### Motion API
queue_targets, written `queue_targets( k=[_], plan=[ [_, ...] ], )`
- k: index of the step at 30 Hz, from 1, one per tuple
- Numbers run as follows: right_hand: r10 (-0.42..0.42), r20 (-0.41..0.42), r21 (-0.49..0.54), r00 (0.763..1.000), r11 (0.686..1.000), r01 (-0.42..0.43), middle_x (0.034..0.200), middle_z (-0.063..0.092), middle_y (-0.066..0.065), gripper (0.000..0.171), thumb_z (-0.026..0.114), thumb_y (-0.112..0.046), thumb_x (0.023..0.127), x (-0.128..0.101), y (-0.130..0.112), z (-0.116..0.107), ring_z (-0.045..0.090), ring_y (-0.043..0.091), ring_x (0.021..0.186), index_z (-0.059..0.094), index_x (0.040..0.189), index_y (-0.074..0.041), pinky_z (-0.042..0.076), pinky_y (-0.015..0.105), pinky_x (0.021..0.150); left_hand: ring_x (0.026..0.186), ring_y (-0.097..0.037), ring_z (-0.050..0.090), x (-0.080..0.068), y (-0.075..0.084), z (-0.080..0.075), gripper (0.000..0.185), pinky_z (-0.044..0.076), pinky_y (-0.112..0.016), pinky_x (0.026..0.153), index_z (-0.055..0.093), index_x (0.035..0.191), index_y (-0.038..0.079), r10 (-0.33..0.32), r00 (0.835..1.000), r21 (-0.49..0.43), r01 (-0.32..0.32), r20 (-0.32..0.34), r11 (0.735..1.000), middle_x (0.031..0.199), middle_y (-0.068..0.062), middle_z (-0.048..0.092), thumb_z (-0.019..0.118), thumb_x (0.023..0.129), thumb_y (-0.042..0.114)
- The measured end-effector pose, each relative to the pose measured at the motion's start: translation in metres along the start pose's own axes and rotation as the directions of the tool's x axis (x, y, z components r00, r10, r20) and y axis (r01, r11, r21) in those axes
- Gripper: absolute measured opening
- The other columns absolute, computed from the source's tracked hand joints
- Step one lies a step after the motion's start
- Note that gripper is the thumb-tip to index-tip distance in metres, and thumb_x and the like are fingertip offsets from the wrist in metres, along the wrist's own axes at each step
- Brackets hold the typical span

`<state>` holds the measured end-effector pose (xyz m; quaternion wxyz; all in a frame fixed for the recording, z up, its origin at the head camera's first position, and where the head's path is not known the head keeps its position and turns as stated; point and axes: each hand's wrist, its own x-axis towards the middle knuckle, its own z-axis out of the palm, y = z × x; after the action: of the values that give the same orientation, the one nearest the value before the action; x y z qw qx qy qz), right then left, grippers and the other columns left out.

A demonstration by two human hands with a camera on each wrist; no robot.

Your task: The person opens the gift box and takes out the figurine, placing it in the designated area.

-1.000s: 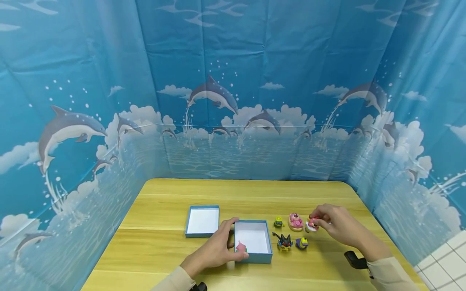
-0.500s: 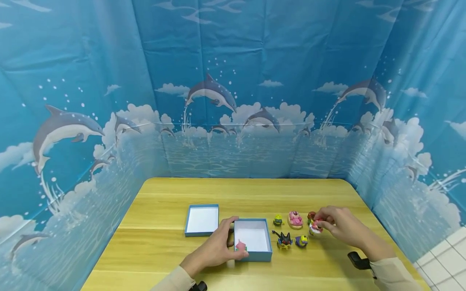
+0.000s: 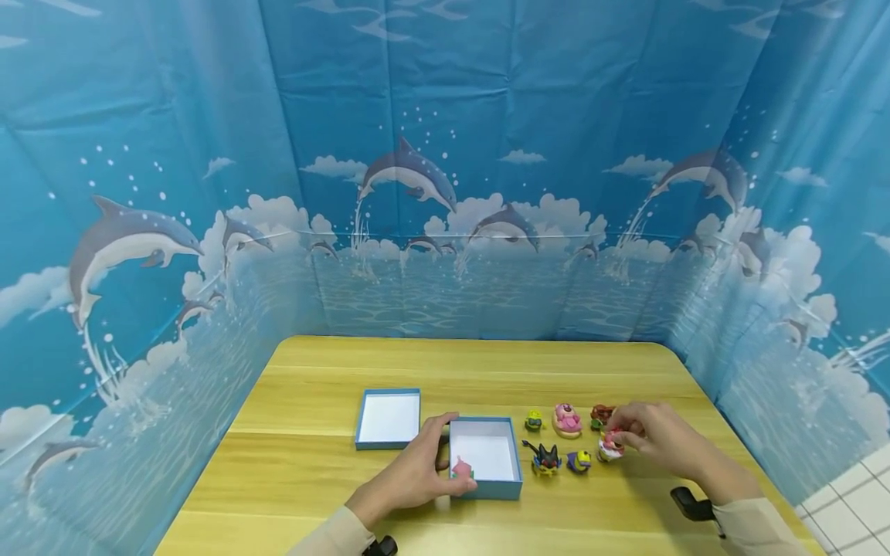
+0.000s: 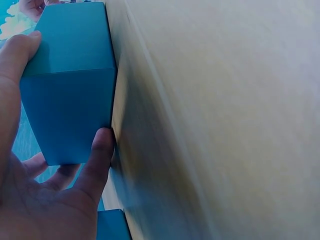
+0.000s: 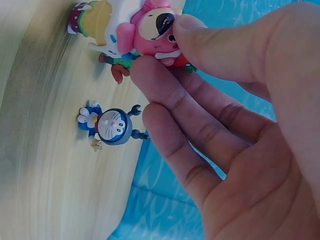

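My left hand (image 3: pixel 420 471) grips the left side of a blue box (image 3: pixel 485 488) with a white inside, thumb at the front and fingers behind. In the left wrist view, thumb and fingers span the box's blue wall (image 4: pixel 70 115). A small pink figurine (image 3: pixel 462 468) shows in the box's near left corner, beside the thumb. My right hand (image 3: pixel 657 440) pinches a pink bear figurine (image 5: pixel 155 30) with a white, cupcake-like base; it is low over or on the table, contact unclear. Behind it stands a brown-haired figurine (image 3: pixel 601 415), partly hidden in the right wrist view.
A shallow blue lid (image 3: pixel 388 418) lies left of the box. Right of the box stand a yellow-green figurine (image 3: pixel 533 420), a pink bear in a ring (image 3: pixel 567 421), a black horned figurine (image 3: pixel 545 460) and a purple-yellow one (image 3: pixel 579 461). A blue cat figurine (image 5: pixel 111 125) shows beyond my right fingers.
My right hand has moved the pink bear figurine toward me and slightly right, uncovering the brown-haired figurine behind. My left hand has stayed on the box.
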<state>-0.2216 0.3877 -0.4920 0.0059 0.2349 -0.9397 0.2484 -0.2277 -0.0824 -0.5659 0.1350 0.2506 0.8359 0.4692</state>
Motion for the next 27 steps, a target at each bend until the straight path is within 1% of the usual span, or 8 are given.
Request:
queue_targets(
  k=[2, 4, 6, 12, 17, 20, 23, 27],
  plan=[
    [0.004, 0.011, 0.005, 1.0, 1.0, -0.004, 0.093, 0.08, -0.012, 0.006, 0.085, -0.012, 0.107, -0.0009, 0.0012, 0.0, 0.067, 0.002, 0.074, 0.086, 0.109, -0.018, 0.053, 0.025, 0.063, 0.126, -0.008, 0.072, 0.0006, 0.0001, 0.0001, 0.117, 0.061, -0.026, 0.109, 0.025, 0.185, 0.019, 0.002, 1.0, 0.001, -0.002, 0.001, 1.0, 0.174, -0.013, 0.043, 0.094, 0.098, 0.056],
    [0.003, 0.015, 0.006, 1.0, 1.0, -0.003, 0.094, 0.08, -0.011, 0.007, 0.085, -0.01, 0.107, -0.0013, 0.0023, -0.0003, 0.069, 0.003, 0.076, 0.086, 0.109, -0.017, 0.054, 0.025, 0.064, 0.128, -0.008, 0.07, 0.001, 0.0006, 0.0, 0.117, 0.06, -0.027, 0.112, 0.025, 0.185, 0.02, 0.001, 1.0, 0.021, -0.001, -0.003, 1.0, 0.174, -0.012, 0.043, 0.093, 0.098, 0.059],
    [0.001, 0.016, 0.005, 1.0, 1.0, -0.001, 0.095, 0.08, -0.011, 0.007, 0.085, -0.01, 0.106, -0.0017, 0.003, -0.0007, 0.07, 0.004, 0.077, 0.086, 0.109, -0.016, 0.055, 0.025, 0.065, 0.13, -0.009, 0.068, 0.0012, 0.0012, -0.0002, 0.118, 0.059, -0.029, 0.115, 0.025, 0.185, 0.022, -0.003, 1.0, 0.046, 0.003, -0.009, 0.999, 0.175, -0.01, 0.044, 0.092, 0.097, 0.063],
    [0.005, 0.039, 0.019, 0.999, 1.0, -0.006, 0.096, 0.08, -0.012, 0.006, 0.084, -0.011, 0.107, -0.004, 0.0025, -0.0015, 0.07, 0.004, 0.078, 0.085, 0.109, -0.017, 0.056, 0.026, 0.065, 0.135, -0.014, 0.065, 0.0001, 0.0022, -0.0001, 0.118, 0.057, -0.038, 0.119, 0.026, 0.185, 0.021, 0.005, 1.0, 0.09, -0.004, -0.014, 0.996, 0.177, -0.01, 0.043, 0.091, 0.097, 0.065],
    [0.014, 0.059, 0.038, 0.998, 0.999, -0.016, 0.095, 0.08, -0.011, 0.006, 0.084, -0.011, 0.107, -0.0057, 0.0012, -0.0028, 0.07, 0.005, 0.078, 0.084, 0.11, -0.015, 0.056, 0.026, 0.065, 0.132, -0.014, 0.067, -0.0013, 0.0051, -0.0008, 0.117, 0.06, -0.034, 0.116, 0.026, 0.185, 0.02, 0.01, 1.0, 0.068, -0.01, -0.012, 0.998, 0.177, -0.013, 0.042, 0.091, 0.098, 0.063],
    [0.013, 0.063, 0.022, 0.998, 1.0, -0.014, 0.096, 0.08, -0.012, 0.007, 0.086, -0.011, 0.105, -0.0064, 0.0009, -0.0028, 0.069, 0.004, 0.077, 0.084, 0.11, -0.016, 0.055, 0.026, 0.066, 0.13, -0.013, 0.07, -0.0015, 0.0056, -0.0012, 0.117, 0.062, -0.032, 0.113, 0.025, 0.185, 0.02, 0.015, 1.0, 0.048, -0.015, -0.007, 0.999, 0.178, -0.015, 0.041, 0.092, 0.098, 0.06],
    [0.01, 0.061, 0.001, 0.998, 1.0, -0.01, 0.1, 0.081, -0.012, 0.01, 0.088, -0.012, 0.104, -0.0072, 0.0005, -0.003, 0.069, 0.003, 0.078, 0.084, 0.113, -0.016, 0.055, 0.026, 0.067, 0.131, -0.012, 0.069, -0.0015, 0.0049, -0.0013, 0.117, 0.06, -0.033, 0.115, 0.025, 0.185, 0.02, 0.019, 1.0, 0.054, -0.018, -0.01, 0.998, 0.178, -0.014, 0.041, 0.091, 0.098, 0.061],
    [0.0, 0.059, -0.001, 0.998, 1.0, 0.001, 0.102, 0.083, -0.009, 0.016, 0.089, -0.012, 0.103, -0.008, 0.0003, -0.004, 0.07, 0.002, 0.08, 0.084, 0.118, -0.011, 0.056, 0.026, 0.068, 0.135, -0.013, 0.066, -0.0021, 0.0043, -0.0008, 0.117, 0.058, -0.04, 0.119, 0.025, 0.185, 0.022, 0.013, 1.0, 0.088, -0.012, -0.015, 0.996, 0.179, -0.011, 0.042, 0.089, 0.098, 0.066]
  ],
)
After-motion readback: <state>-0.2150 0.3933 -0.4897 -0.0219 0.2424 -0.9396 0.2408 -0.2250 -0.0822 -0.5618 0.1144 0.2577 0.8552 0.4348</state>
